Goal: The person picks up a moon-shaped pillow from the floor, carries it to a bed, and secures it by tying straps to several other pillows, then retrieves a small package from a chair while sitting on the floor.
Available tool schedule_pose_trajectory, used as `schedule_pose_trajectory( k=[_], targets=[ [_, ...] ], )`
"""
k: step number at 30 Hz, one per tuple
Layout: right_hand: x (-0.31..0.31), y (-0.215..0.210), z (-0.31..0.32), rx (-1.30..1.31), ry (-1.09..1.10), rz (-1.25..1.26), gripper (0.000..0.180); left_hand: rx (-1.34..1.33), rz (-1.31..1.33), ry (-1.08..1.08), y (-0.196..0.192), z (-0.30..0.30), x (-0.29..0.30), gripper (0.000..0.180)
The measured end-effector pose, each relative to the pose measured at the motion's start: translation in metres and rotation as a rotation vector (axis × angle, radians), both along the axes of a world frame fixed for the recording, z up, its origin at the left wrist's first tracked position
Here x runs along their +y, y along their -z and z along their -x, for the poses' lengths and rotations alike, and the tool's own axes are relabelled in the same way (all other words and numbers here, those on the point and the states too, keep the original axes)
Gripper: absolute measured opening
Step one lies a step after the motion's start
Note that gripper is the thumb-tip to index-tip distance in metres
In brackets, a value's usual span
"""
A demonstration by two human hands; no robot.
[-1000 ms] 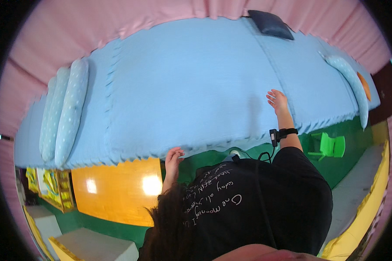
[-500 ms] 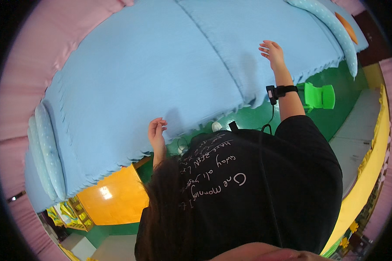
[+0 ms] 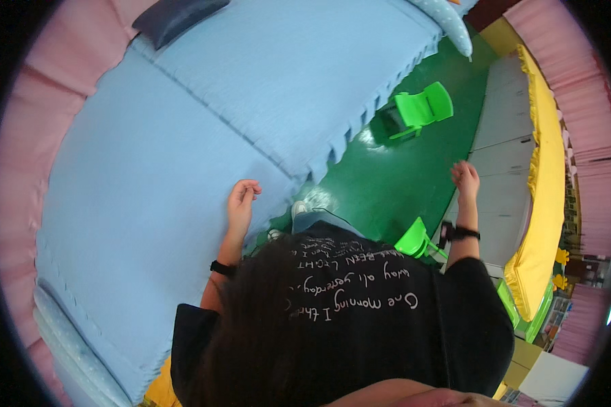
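My left hand lies on the large light-blue padded mat near its scalloped edge, fingers curled in and holding nothing. My right hand is raised in the air over the green floor, off the mat, fingers loosely closed and empty. Each wrist wears a black band. My dark shirt with white lettering fills the lower middle of the view.
A seam divides the mat into panels. A dark blue cushion lies at the mat's far end, with dotted pale-blue pillows at the top right. Two green plastic chairs stand on the floor. A yellow-padded white bench runs along the right.
The view has swung round to the right. My right hand has lifted off the mat and now hangs over the green floor. My left hand stays on the mat, fingers now curled.
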State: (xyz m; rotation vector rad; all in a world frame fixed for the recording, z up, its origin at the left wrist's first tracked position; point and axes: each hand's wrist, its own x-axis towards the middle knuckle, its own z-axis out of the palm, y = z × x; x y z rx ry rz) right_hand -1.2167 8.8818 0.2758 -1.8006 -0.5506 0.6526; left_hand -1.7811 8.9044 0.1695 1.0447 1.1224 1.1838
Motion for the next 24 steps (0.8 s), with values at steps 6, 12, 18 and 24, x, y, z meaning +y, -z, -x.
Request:
schedule_pose_trajectory(
  k=[6,12,18,24],
  targets=[
    [-0.139,0.024,-0.103,0.088,0.420,-0.052,0.018,-0.059,0.015,0.311,-0.003,-0.132,0.065,0.015],
    [-0.141,0.069,-0.164,0.280,0.460,-0.044,0.019,-0.048,-0.001,0.525,-0.004,-0.264,0.119,0.015],
    [-0.075,0.057,-0.263,0.272,0.376,-0.102,0.017,0.025,0.006,0.453,-0.016,-0.372,0.190,0.016],
    [0.023,0.080,-0.321,0.346,0.289,-0.086,0.015,0.076,-0.020,0.586,-0.036,-0.446,0.261,0.016]
  ],
)
